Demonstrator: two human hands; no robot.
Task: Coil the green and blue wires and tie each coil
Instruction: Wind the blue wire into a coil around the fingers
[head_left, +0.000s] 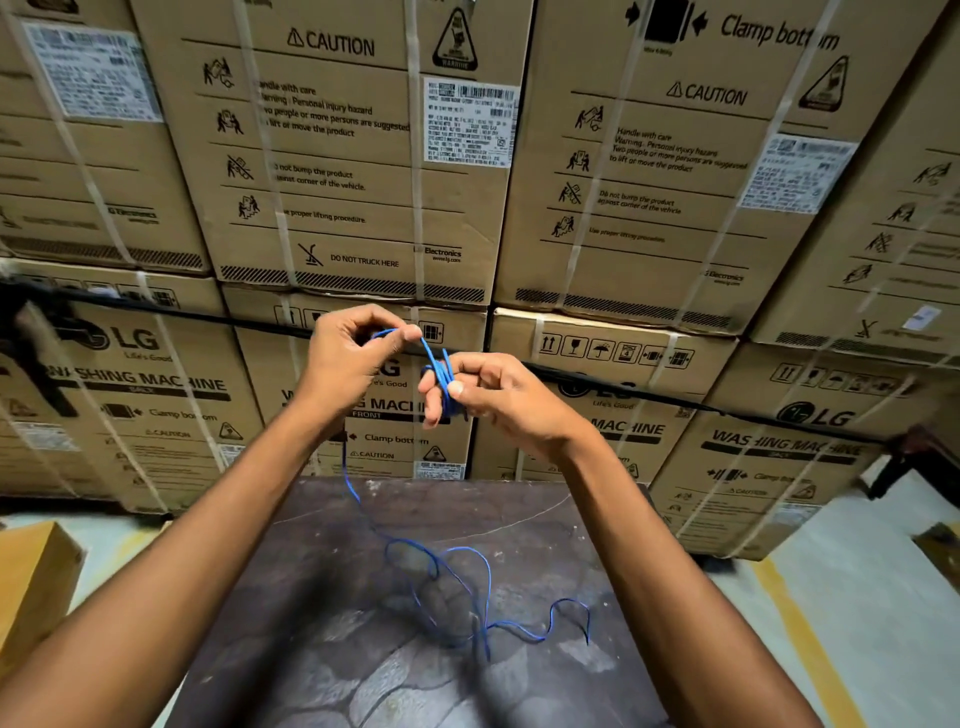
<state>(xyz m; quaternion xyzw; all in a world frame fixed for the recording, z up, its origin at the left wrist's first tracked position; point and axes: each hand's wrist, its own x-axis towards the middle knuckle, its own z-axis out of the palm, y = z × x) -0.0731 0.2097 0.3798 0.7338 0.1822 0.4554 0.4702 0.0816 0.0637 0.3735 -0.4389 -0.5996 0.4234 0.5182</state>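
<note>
Blue wire (439, 582) is thin, light and springy-looking, so I judge it will want to unwind unless each turn is pinned. Part of it is already wound in a small coil around the fingers of the right hand (488, 397), whose thumb presses the turns in place; that grip is closed on the coil. The left hand (353, 353), up and just left of it, pinches the running strand between thumb and fingertips. From there the wire hangs down to the dark table (545, 675), where its loose length lies in tangled loops, the free end toward the right. Taking hold close to the coil looks best. Stacked cartons (343, 156) stand just beyond the table's far edge, though the hands have open air around them. No green wire shows.
</note>
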